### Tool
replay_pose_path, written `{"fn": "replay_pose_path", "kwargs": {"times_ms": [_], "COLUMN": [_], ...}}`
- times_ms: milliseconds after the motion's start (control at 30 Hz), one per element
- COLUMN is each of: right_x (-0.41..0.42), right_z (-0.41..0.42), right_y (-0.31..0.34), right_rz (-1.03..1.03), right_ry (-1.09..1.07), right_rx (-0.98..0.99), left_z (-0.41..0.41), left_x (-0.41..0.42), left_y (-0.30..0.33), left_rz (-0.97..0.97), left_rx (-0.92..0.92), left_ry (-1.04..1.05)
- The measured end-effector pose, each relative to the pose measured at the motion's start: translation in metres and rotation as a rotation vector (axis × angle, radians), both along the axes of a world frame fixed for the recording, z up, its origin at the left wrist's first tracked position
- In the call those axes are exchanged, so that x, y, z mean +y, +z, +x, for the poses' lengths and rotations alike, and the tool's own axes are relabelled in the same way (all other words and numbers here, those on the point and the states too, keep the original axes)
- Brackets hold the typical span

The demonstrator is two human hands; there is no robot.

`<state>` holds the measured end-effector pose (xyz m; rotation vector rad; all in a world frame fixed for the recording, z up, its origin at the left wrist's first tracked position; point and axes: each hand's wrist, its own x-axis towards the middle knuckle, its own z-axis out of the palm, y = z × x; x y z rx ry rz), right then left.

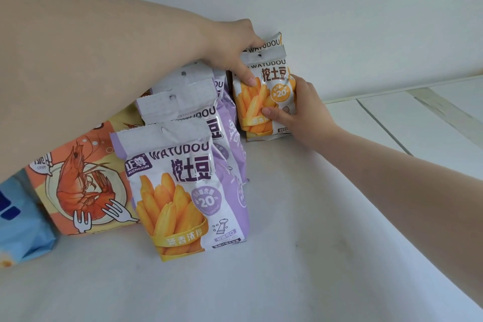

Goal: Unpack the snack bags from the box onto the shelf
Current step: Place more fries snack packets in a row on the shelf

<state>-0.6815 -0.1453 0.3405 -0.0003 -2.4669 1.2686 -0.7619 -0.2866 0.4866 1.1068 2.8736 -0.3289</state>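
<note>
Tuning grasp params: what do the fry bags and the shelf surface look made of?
Front purple fry bag: seemingly glossy printed plastic film, with glare streaks, wrinkles and a serrated, crimped top seal. The white-and-orange fry bag held by both hands looks the same, with shiny highlights. Shelf surface: smooth matte white, possibly painted board or laminate; can't tell which.

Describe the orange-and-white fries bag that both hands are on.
The orange-and-white fries bag is glossy film with a grey sealed top and punched hang hole, printed WATUDOU above a fries picture. It stands upright at the back of the shelf; a similar bag shows behind it. The left hand grips its top-left, the right hand its right side.
</note>
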Motion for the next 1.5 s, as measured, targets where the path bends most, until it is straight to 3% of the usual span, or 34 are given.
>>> {"fn": "replay_pose_path", "kwargs": {"times_ms": [367,733,1100,1500], "right_x": [0.002,0.019,0.040,-0.062], "right_z": [0.009,0.094,0.311,0.629], "right_y": [0.004,0.018,0.071,0.075], "right_rz": [0.003,0.162,0.567,0.736], "right_ry": [-0.045,-0.132,-0.281,-0.295], "right_rx": [-0.080,-0.151,-0.334,-0.716], "left_z": [0.007,0.091,0.298,0.597], "left_x": [0.001,0.015,0.016,-0.060], "left_y": [0.003,-0.003,-0.014,-0.044], "left_rz": [-0.042,0.115,0.167,0.214], "left_rx": [0.088,0.083,0.002,-0.097], "left_ry": [0.023,-0.082,-0.206,-0.388]}}
